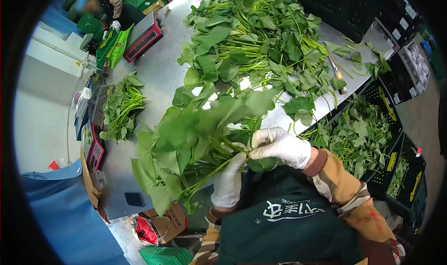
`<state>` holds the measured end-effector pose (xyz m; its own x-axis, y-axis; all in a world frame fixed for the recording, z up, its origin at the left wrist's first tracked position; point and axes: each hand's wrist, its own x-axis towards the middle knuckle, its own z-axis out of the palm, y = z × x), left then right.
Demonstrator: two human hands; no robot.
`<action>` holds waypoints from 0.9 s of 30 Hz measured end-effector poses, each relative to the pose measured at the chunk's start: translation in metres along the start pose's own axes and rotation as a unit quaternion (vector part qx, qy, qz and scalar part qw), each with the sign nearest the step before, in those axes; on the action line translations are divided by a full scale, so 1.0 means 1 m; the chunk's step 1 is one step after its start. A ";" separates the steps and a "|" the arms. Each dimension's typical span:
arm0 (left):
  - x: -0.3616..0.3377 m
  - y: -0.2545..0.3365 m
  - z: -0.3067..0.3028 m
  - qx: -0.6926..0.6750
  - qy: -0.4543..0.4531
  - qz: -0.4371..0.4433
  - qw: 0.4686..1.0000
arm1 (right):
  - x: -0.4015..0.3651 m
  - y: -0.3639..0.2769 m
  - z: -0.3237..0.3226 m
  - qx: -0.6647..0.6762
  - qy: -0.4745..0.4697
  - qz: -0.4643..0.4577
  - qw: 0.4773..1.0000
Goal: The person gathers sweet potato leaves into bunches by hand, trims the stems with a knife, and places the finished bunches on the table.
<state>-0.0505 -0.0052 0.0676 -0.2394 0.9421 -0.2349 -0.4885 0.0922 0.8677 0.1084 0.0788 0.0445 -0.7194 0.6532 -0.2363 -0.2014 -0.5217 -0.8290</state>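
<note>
A large bunch of leafy green stems [179, 141] is held in front of my dark apron, above the metal table's front edge. Wrapped round its stems from below is my left hand [229, 181], in a white glove. My right hand [281, 147], also gloved, pinches at the stem ends beside the left thumb; fingertips of both hands nearly meet. Behind them a big heap of the same greens [251, 36] spreads over the table [163, 74]. A smaller bunch [123, 107] lies on the table's left side.
A wooden-handled knife [339, 76] lies right of the heap. Red-edged scales [143, 36] stand at the back left. A phone [134, 199] lies near the front left corner. Black crates with greens [356, 134] are at right. Another person [109, 8] is at upper left.
</note>
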 end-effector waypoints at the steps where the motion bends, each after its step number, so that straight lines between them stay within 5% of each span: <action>1: 0.002 0.000 -0.003 -0.039 -0.016 0.021 0.999 | -0.001 -0.003 0.003 0.007 0.037 -0.028 0.999; 3: 0.005 0.000 -0.009 -0.117 -0.046 0.063 0.990 | 0.000 -0.016 0.008 0.019 0.109 -0.082 0.990; 6: 0.010 0.016 -0.036 -0.307 -0.066 0.094 0.945 | 0.018 -0.030 -0.027 0.273 0.209 -0.235 0.909; 9: 0.016 0.034 -0.055 -0.364 -0.057 0.128 0.921 | 0.022 -0.058 -0.053 0.266 0.203 -0.194 0.922; 11: 0.020 0.037 -0.061 -0.388 -0.096 0.131 0.907 | 0.047 -0.061 -0.073 -0.059 0.272 -0.207 0.938; 13: 0.019 0.038 -0.058 -0.371 -0.099 0.124 0.915 | 0.088 -0.052 -0.100 -0.252 0.315 -0.291 0.868; 14: 0.017 0.039 -0.053 -0.358 -0.070 0.109 0.925 | 0.114 -0.045 -0.116 -0.348 0.350 -0.328 0.805; 15: 0.014 0.039 -0.047 -0.345 -0.041 0.095 0.933 | 0.125 -0.051 -0.118 -0.525 0.371 -0.343 0.685; 19: 0.013 0.033 -0.051 -0.307 -0.058 0.078 0.947 | 0.142 -0.059 -0.109 -0.743 0.279 -0.134 0.594; 24: 0.015 0.027 -0.063 -0.323 -0.057 0.068 0.942 | 0.102 -0.053 -0.084 -0.404 0.138 -0.121 0.896; 27: 0.015 0.024 -0.060 -0.327 -0.036 0.051 0.943 | 0.066 -0.057 -0.087 -0.019 0.105 -0.130 0.986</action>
<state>-0.1158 -0.0085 0.0591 -0.2668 0.9568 -0.1151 -0.8845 -0.1957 0.4235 0.1302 0.1994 0.0324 -0.4923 0.8636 -0.1090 -0.3333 -0.3027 -0.8929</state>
